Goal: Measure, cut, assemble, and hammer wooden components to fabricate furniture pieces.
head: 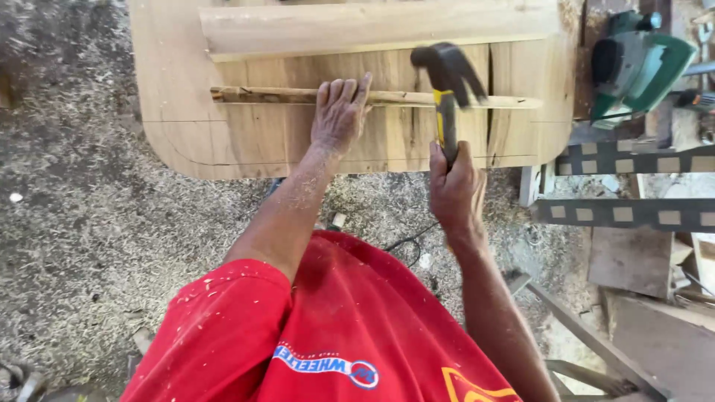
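1. My left hand (340,113) lies palm down, fingers spread and unclenched, pressing on a thin wooden strip (283,95); it grips nothing.
2. The thin wooden strip runs left to right across a wide wooden panel (246,138) with rounded corners, and lies flat on its surface.
3. My right hand (454,190) is clenched around the yellow-and-black handle of a claw hammer (447,82). I see the dark head blurred, just above the strip and to the right of my left hand.
4. A thicker pale plank (372,28) lies on the panel beyond the strip, parallel to it and apart from it.
5. A green power tool (640,67) rests at the upper right, well apart from both hands.
6. Sawdust (82,186) covers the ground around the panel; my red shirt (335,327) fills the lower view.
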